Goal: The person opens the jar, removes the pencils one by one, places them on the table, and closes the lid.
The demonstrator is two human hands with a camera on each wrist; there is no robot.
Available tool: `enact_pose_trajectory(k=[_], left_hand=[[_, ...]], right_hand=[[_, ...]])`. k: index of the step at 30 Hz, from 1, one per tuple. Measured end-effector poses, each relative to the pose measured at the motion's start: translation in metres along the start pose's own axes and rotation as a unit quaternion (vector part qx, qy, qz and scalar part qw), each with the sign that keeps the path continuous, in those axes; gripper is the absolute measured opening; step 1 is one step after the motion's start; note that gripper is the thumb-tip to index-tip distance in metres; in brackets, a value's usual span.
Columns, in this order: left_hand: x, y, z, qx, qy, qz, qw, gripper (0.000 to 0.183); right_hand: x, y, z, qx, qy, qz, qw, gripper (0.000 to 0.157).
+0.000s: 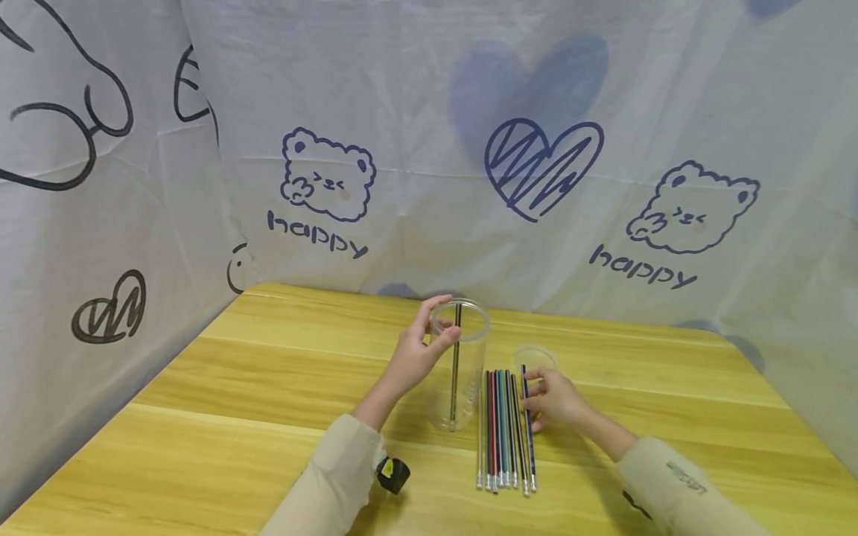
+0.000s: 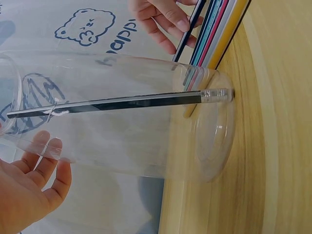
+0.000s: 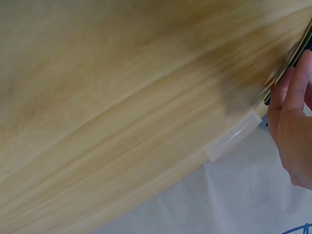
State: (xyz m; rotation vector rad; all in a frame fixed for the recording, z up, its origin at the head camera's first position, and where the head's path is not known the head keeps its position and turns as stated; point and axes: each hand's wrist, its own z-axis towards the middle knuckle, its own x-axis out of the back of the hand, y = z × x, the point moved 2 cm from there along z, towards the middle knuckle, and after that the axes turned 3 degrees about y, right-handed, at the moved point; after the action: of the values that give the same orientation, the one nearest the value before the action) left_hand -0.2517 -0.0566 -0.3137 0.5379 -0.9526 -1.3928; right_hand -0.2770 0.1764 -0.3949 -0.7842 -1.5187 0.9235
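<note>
My left hand grips a tall clear plastic jar near its open rim, thumb on the near side. The jar stands upright on the table. Inside it one black pencil leans, its metal-capped eraser end at the bottom in the left wrist view. To the right of the jar lies a row of several pencils, in dark, red and teal colours, with the eraser ends toward me. At the right end of that row, my right hand pinches a dark blue pencil.
A clear round lid lies on the table just beyond my right hand. The yellow wood-grain table ends at a hanging white cloth with drawings. A small black object is at my left wrist.
</note>
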Motion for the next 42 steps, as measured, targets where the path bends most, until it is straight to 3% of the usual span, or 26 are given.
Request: enact_pose_trajectory(k=[33,42], left_hand=[[0.000,0.002,0.000,0.003,0.001,0.006,1.0000,0.046],[0.000,0.002,-0.001,0.006,0.000,0.005,1.0000,0.047]], right_hand=[[-0.003,-0.001,0.003,0.003,0.004,-0.035,0.999,0.043],[0.015,-0.018,0.003,0.066,0.001,-0.048,0.997,0.037]])
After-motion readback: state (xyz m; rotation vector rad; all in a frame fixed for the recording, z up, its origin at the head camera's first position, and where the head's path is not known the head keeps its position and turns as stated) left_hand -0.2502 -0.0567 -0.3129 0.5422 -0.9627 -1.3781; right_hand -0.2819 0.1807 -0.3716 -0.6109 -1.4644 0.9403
